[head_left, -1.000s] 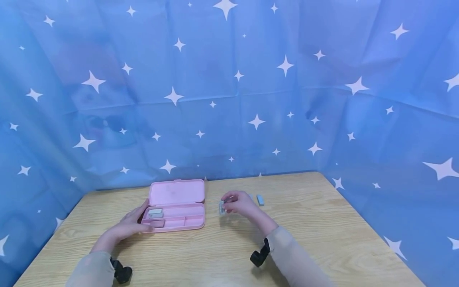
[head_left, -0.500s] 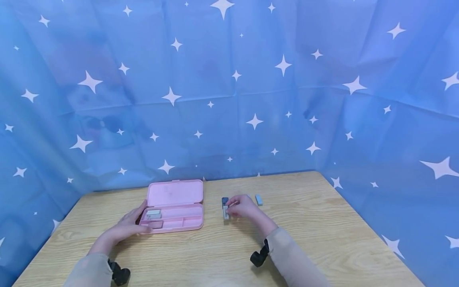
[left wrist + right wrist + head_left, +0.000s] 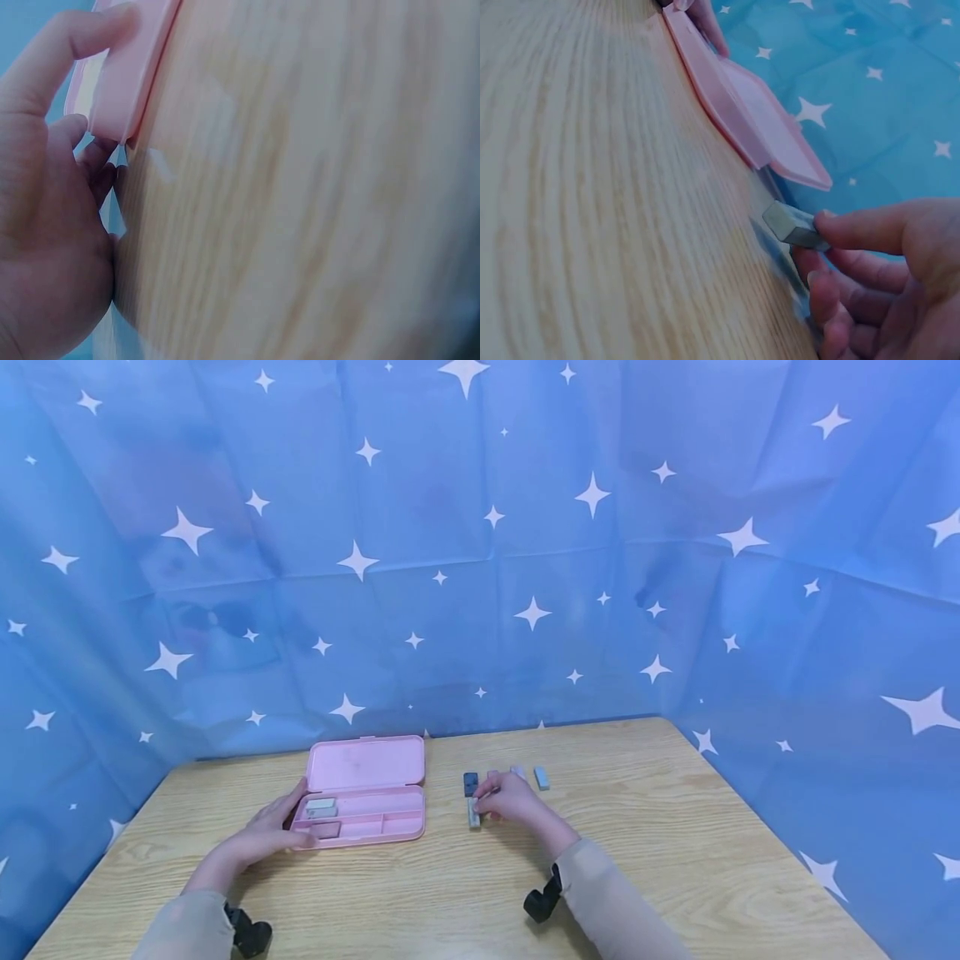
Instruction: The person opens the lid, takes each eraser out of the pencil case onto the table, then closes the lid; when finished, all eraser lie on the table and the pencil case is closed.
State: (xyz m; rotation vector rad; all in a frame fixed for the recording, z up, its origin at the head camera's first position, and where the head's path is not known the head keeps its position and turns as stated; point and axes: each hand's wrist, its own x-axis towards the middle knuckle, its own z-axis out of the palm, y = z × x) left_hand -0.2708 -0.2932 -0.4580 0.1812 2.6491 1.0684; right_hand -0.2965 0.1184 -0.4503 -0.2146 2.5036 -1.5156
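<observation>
My left hand [image 3: 266,833] grips the left end of an open pink pencil case [image 3: 405,827], its thumb on the front and fingers round the side. Inside the case, at left, lie a pale block like an eraser [image 3: 322,808] in the back compartment and a reddish-brown block [image 3: 326,831] in the front one. To the right of the case, my right hand [image 3: 513,800] pinches a small grey-green eraser [image 3: 473,814] between thumb and fingers. The right wrist view shows the eraser's square end [image 3: 781,223] pointing away from the fingertips.
A dark block [image 3: 470,784] lies just behind the held eraser. Farther right in a row are a partly hidden pinkish block [image 3: 492,773], a lavender block [image 3: 517,772] and a blue block [image 3: 542,778]. A star-patterned blue cloth [image 3: 480,610] hangs behind the wooden table [image 3: 390,902].
My right hand has brought the grey-green eraser slightly right and nearer to me, down to table level. The dark block behind it has come into view. My left hand keeps its grip.
</observation>
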